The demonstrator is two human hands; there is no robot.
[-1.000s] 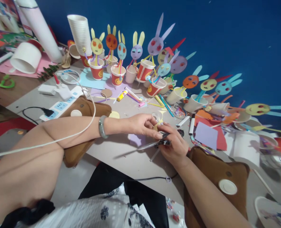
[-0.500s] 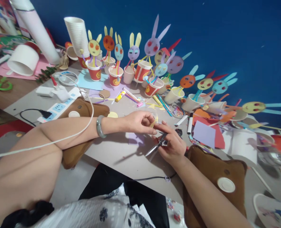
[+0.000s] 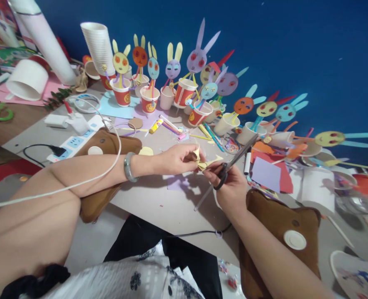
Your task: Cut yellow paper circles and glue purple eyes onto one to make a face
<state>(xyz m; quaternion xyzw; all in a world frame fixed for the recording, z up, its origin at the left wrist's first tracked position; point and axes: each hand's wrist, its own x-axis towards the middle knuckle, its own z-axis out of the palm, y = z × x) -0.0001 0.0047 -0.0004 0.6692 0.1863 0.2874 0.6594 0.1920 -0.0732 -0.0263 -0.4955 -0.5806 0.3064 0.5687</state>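
Note:
My left hand (image 3: 184, 159) is closed, its fingers pinching cut yellow paper (image 3: 204, 163) over the middle of the table. Close on its right, my right hand (image 3: 232, 185) grips a pair of scissors (image 3: 240, 153) by the black handles, the blades pointing up and away to the right. The right fingertips are at the edge of the yellow paper; whether they pinch it too I cannot tell. Below the hands lies a piece of purple paper (image 3: 178, 182). A pale yellow paper disc (image 3: 146, 151) rests beside my left wrist.
Paper cups with rabbit-faced discs (image 3: 120, 63) on stems line the blue wall. A power strip (image 3: 76, 141) and a white cable (image 3: 119, 145) lie left, the cable crossing my left arm. Brown cushions (image 3: 280, 232) sit under both arms. Markers, red paper (image 3: 286, 174) and scraps lie right.
The scissors have swung from pointing down-left to pointing up-right in my right hand. More of the yellow paper now shows between my hands.

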